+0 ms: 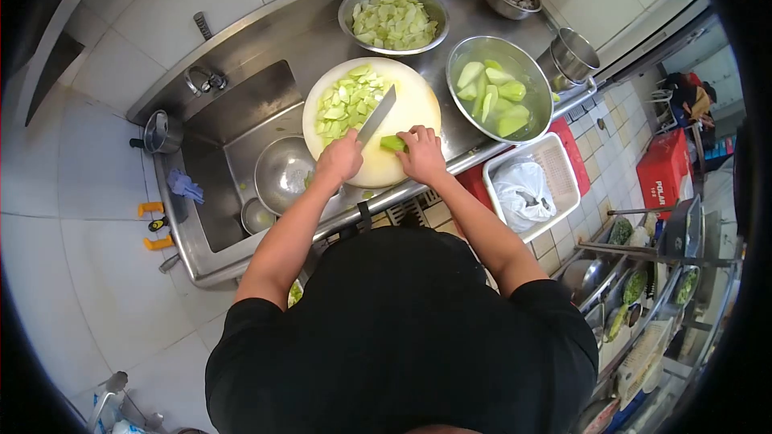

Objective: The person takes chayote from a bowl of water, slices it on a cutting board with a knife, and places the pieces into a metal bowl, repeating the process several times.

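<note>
My left hand [341, 157] is wrapped round the handle of a kitchen knife [378, 115], its broad blade pointing up and right over the round white cutting board [414, 116]. Just right of the blade, my right hand [423, 156] grips a pale green chayote piece [392, 143] against the board with bent fingers. Cut chayote slices [351, 100] lie heaped on the board's left half. To the right, a steel bowl [547, 80] holds larger peeled chayote pieces [492, 95] in water. Behind the board, another steel bowl [344, 20] is filled with slices.
On the left is a sink [213, 193] with a steel basin [281, 173] partly under the board. A small bowl [508, 6] of greyish food stands at the back right, near steel pots [575, 55]. Below the counter's edge sits a white basket [567, 169] with a plastic bag.
</note>
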The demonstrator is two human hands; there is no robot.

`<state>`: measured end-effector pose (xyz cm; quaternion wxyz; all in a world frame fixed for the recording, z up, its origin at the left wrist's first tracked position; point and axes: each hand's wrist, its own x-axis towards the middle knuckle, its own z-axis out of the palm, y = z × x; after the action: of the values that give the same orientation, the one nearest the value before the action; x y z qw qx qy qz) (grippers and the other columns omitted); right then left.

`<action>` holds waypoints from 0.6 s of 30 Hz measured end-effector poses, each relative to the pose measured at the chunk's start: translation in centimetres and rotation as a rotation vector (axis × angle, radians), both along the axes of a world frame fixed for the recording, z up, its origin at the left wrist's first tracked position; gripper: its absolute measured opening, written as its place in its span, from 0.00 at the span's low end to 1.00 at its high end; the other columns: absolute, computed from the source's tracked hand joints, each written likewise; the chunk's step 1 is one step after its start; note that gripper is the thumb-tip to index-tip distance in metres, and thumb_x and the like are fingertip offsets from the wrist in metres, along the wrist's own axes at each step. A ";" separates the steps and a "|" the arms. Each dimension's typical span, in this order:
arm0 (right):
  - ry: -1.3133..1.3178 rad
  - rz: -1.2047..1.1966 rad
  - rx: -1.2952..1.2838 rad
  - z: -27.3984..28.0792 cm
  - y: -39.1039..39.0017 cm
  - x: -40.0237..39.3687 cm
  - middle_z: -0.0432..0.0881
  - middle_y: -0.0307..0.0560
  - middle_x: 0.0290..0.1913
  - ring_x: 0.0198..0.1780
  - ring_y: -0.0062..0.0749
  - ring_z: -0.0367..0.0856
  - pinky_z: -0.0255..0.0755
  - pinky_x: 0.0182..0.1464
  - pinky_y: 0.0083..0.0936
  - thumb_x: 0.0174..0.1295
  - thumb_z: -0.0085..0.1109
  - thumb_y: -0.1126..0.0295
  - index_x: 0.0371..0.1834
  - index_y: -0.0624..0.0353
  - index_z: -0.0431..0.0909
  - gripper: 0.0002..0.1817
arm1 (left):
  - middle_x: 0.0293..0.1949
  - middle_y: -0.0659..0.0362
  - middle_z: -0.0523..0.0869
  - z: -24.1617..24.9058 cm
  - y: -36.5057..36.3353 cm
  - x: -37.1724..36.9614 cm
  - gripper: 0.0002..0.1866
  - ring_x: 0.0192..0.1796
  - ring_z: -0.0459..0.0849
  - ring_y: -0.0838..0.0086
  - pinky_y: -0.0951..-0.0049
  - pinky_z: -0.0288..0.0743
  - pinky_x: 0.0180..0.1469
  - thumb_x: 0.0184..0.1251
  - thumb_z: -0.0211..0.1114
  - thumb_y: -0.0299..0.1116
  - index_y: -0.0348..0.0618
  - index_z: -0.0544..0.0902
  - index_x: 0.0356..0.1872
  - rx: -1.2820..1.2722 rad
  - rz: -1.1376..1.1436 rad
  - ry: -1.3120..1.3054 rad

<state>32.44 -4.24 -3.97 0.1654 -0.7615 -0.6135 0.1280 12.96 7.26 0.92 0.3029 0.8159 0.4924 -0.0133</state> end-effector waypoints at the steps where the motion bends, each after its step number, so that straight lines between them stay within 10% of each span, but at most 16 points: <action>1: -0.028 0.019 0.071 0.3 -0.1 -0.1 0.76 0.56 0.60 0.63 0.53 0.72 0.69 0.66 0.48 0.63 0.68 0.61 0.63 0.51 0.81 0.24 | 0.44 0.33 0.88 0.8 -1.0 -0.4 0.15 0.50 0.87 0.37 0.41 0.78 0.55 0.79 0.54 0.39 0.40 0.74 0.56 -0.005 0.006 -0.002; 18: 0.420 -0.012 -0.159 1.1 1.6 2.6 0.76 0.62 0.63 0.63 0.58 0.79 0.75 0.67 0.41 0.51 0.72 0.67 0.68 0.54 0.77 0.35 | 0.46 0.30 0.87 1.0 -3.8 -3.4 0.15 0.52 0.87 0.37 0.41 0.78 0.57 0.71 0.54 0.29 0.37 0.71 0.56 -0.096 -0.045 0.148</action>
<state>35.07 -2.59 -2.88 0.2298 -0.7324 -0.5489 0.3309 9.57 3.42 1.95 0.3042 0.8080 0.4937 -0.1040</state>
